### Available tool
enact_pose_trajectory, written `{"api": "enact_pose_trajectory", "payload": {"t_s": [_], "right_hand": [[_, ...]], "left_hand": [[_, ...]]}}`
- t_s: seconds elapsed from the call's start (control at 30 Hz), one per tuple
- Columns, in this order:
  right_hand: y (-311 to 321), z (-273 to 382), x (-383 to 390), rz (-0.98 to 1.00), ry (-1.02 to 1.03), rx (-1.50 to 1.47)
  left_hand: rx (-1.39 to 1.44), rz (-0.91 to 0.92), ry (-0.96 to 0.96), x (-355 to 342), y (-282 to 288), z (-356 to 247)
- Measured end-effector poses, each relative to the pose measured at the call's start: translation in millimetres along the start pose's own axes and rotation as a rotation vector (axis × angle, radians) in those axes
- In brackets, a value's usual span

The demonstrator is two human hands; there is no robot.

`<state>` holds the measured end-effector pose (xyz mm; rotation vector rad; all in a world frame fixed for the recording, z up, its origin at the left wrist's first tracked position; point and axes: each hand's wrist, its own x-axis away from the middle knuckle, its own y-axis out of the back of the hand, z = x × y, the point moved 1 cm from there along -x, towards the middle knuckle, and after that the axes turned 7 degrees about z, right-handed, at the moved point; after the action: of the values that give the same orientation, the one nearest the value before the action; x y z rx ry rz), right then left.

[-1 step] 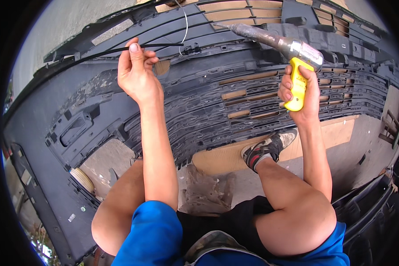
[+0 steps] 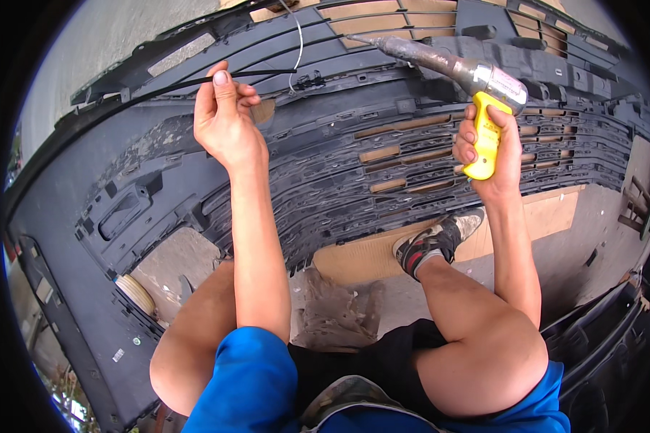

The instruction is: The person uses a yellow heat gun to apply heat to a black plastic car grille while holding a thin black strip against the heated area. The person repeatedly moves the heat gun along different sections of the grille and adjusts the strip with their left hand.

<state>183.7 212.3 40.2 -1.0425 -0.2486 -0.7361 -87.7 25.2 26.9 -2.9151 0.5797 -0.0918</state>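
A large dark grey plastic car bumper (image 2: 173,123) with grille slots stretches across the ground in front of me. My left hand (image 2: 231,130) pinches a thin black plastic rod (image 2: 267,73) between thumb and fingers, and the rod's tip lies over a rough dark patch on the bumper. In my right hand (image 2: 511,155) is a hot-air gun (image 2: 440,61), gripped by its yellow handle. Its narrow metal nozzle points left, above the bumper and to the right of the rod tip. Whether the rod touches the bumper I cannot tell.
A thin white wire (image 2: 300,43) curves down near the rod tip. Brown cardboard (image 2: 361,256) lies under the bumper's near edge, by my shoe (image 2: 440,242). A cream-coloured ribbed roll (image 2: 135,292) sits at the left, and black parts (image 2: 607,346) lie at the right.
My left hand has shifted very slightly to the right, and the rod tip sits a touch higher. The hot-air gun stays in place.
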Motion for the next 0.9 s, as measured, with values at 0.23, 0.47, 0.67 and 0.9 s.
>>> {"api": "enact_pose_trajectory", "payload": {"t_s": [0.23,0.47,0.67,0.9], "right_hand": [[6,12,24,-0.013,0.062,-0.020],[-11,37,79,0.000,0.161,0.026],[-75,71,135,0.099,0.336,0.024],[-169,93,212,0.009,0.479,0.191]], "left_hand": [[-0.022,0.151,0.115,25,-26,-1],[-0.071,0.168,0.055,43,-6,-48],[-0.088,0.198,-0.067,37,25,-134],[-0.128,0.196,-0.215,48,81,-241]]}}
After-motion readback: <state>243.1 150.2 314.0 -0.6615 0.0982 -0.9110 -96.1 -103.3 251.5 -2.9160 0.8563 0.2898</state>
